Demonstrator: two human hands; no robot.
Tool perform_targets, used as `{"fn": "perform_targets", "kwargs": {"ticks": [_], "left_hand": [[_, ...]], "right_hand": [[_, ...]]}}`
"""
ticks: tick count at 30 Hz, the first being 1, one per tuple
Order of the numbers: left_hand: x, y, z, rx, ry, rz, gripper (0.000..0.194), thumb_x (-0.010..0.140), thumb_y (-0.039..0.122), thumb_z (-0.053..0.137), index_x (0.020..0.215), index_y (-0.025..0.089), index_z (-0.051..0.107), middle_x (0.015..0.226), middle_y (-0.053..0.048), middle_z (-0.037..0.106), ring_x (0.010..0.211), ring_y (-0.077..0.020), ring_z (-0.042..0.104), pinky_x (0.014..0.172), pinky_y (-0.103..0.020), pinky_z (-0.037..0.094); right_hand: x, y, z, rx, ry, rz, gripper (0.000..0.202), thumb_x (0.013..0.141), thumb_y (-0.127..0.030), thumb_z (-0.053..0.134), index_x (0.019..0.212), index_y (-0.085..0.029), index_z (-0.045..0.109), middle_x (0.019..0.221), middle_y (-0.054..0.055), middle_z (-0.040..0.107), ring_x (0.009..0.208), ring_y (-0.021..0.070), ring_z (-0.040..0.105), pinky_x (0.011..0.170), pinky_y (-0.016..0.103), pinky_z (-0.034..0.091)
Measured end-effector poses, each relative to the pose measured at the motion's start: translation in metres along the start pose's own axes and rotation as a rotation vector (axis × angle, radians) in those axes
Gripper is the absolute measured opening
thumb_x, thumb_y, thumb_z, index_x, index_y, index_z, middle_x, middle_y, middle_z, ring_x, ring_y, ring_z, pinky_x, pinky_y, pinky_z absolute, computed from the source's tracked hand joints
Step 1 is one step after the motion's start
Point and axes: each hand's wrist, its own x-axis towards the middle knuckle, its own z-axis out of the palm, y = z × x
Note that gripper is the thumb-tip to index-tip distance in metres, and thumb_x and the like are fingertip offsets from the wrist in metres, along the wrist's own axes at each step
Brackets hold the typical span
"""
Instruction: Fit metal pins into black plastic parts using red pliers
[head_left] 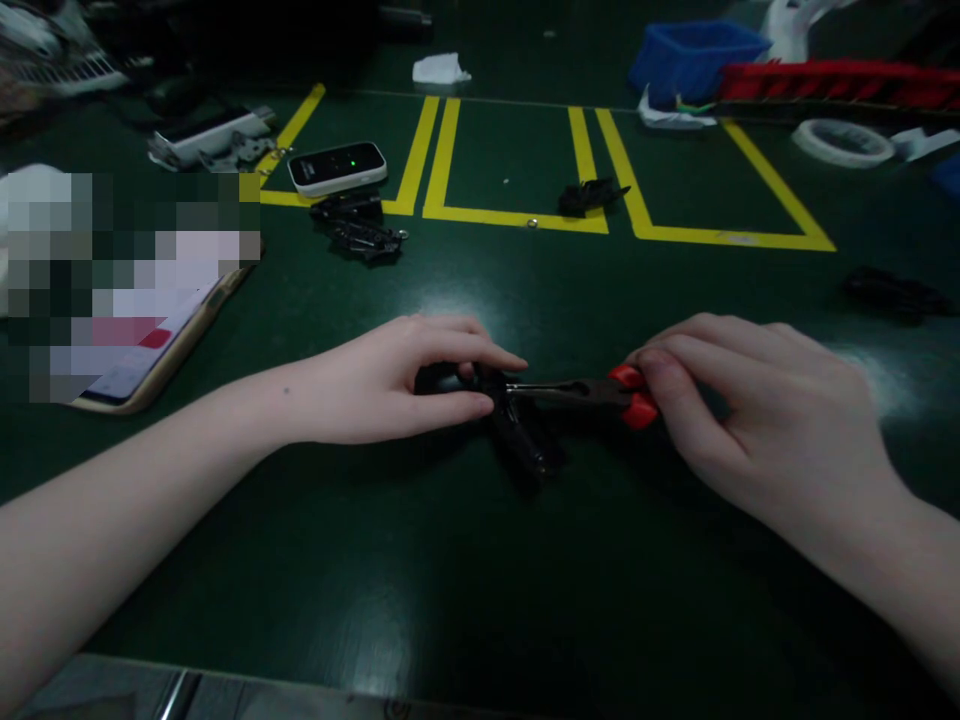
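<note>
Between the thumb and fingers of my left hand [420, 385] is a black plastic part [529, 440], pressed near the green tabletop. Its lower end slants toward me, and the rest is partly covered by my fingers. My right hand [757, 410] is closed around the red handles of needle-nose pliers [592, 392]. The pliers' long metal jaws point left and reach the black part beside my left fingertips. Whether the jaws pinch anything there is too dark to tell.
A phone [172, 320] lies at left. Beyond my hands are a white-edged device [337, 168], black plastic pieces [364, 238], another black piece [592, 197] and yellow tape outlines [517, 218]. A blue bin [694, 55], a red rack [840, 82] and a tape roll [841, 142] stand at back right.
</note>
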Motion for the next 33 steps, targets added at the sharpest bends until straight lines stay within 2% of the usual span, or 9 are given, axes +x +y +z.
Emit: {"fn": "perform_targets", "kwargs": {"ticks": [5, 8, 10, 12, 13, 18, 24, 29, 33], "left_hand": [[-0.002, 0.005, 0.006, 0.046, 0.197, -0.026, 0.036, 0.097, 0.023, 0.05, 0.132, 0.024, 0.061, 0.127, -0.007, 0.058, 0.098, -0.0155, 0.062, 0.084, -0.028, 0.053], [-0.004, 0.018, 0.014, 0.205, 0.332, -0.059, 0.041, 0.096, 0.04, 0.054, 0.133, 0.021, 0.058, 0.128, -0.009, 0.056, 0.097, -0.0186, 0.062, 0.083, -0.032, 0.053], [-0.004, 0.028, 0.022, 0.364, 0.356, -0.086, 0.066, 0.089, 0.059, 0.058, 0.139, 0.017, 0.051, 0.131, -0.013, 0.055, 0.106, -0.0259, 0.06, 0.088, -0.039, 0.051], [-0.003, 0.034, 0.031, 0.538, 0.344, -0.1, 0.09, 0.082, 0.074, 0.057, 0.144, 0.011, 0.043, 0.134, -0.018, 0.054, 0.113, -0.033, 0.058, 0.092, -0.047, 0.049], [-0.003, 0.036, 0.035, 0.597, 0.333, -0.121, 0.091, 0.082, 0.073, 0.057, 0.145, 0.009, 0.042, 0.132, -0.018, 0.056, 0.112, -0.0336, 0.058, 0.091, -0.048, 0.049], [-0.004, 0.031, 0.035, 0.507, 0.183, -0.157, 0.049, 0.096, 0.04, 0.054, 0.137, 0.015, 0.049, 0.115, -0.008, 0.061, 0.089, -0.019, 0.064, 0.072, -0.031, 0.051], [-0.006, 0.033, 0.026, 0.397, 0.127, -0.178, 0.032, 0.095, 0.032, 0.048, 0.121, 0.016, 0.057, 0.106, -0.004, 0.065, 0.084, -0.0161, 0.063, 0.068, -0.028, 0.048], [-0.003, 0.031, 0.024, 0.45, 0.112, -0.208, 0.032, 0.093, 0.044, 0.051, 0.107, 0.016, 0.059, 0.081, -0.001, 0.066, 0.065, -0.0158, 0.058, 0.056, -0.027, 0.038], [-0.002, 0.025, 0.019, 0.413, 0.072, -0.147, 0.041, 0.094, 0.057, 0.052, 0.1, 0.017, 0.061, 0.072, 0.002, 0.063, 0.057, -0.013, 0.054, 0.051, -0.024, 0.032]], "right_hand": [[0.001, 0.0, 0.001, -0.007, -0.001, 0.014, 0.034, 0.099, -0.032, 0.04, 0.079, -0.019, 0.063, 0.077, 0.004, 0.064, 0.064, 0.0169, 0.057, 0.056, 0.033, 0.041], [0.002, 0.0, 0.002, 0.014, -0.021, 0.047, 0.033, 0.098, -0.033, 0.042, 0.078, -0.019, 0.064, 0.075, 0.004, 0.064, 0.062, 0.0167, 0.057, 0.052, 0.031, 0.041], [0.003, -0.001, 0.001, 0.034, -0.038, 0.088, 0.032, 0.097, -0.033, 0.042, 0.078, -0.019, 0.064, 0.075, 0.005, 0.064, 0.063, 0.0182, 0.059, 0.052, 0.032, 0.042], [0.004, -0.002, 0.001, 0.047, -0.064, 0.119, 0.035, 0.098, -0.035, 0.039, 0.079, -0.02, 0.064, 0.077, 0.006, 0.065, 0.066, 0.0207, 0.06, 0.052, 0.034, 0.042], [0.004, -0.002, 0.0, 0.05, -0.082, 0.13, 0.037, 0.098, -0.036, 0.037, 0.08, -0.019, 0.065, 0.078, 0.008, 0.065, 0.068, 0.0221, 0.061, 0.053, 0.035, 0.043], [0.002, -0.001, 0.001, 0.077, -0.119, 0.139, 0.045, 0.101, -0.039, 0.029, 0.087, -0.016, 0.066, 0.083, 0.011, 0.066, 0.073, 0.0237, 0.061, 0.056, 0.036, 0.045], [0.003, 0.001, 0.003, 0.072, -0.075, 0.054, 0.052, 0.102, -0.045, 0.024, 0.087, -0.016, 0.064, 0.079, 0.009, 0.063, 0.066, 0.0195, 0.057, 0.051, 0.031, 0.042], [0.003, 0.001, 0.001, 0.082, -0.063, -0.002, 0.061, 0.1, -0.058, 0.019, 0.087, -0.016, 0.061, 0.08, 0.009, 0.06, 0.058, 0.0149, 0.052, 0.045, 0.027, 0.037], [0.003, -0.001, 0.003, 0.087, -0.064, -0.051, 0.056, 0.1, -0.058, 0.025, 0.088, -0.015, 0.059, 0.082, 0.008, 0.06, 0.056, 0.0136, 0.051, 0.046, 0.027, 0.038]]}}
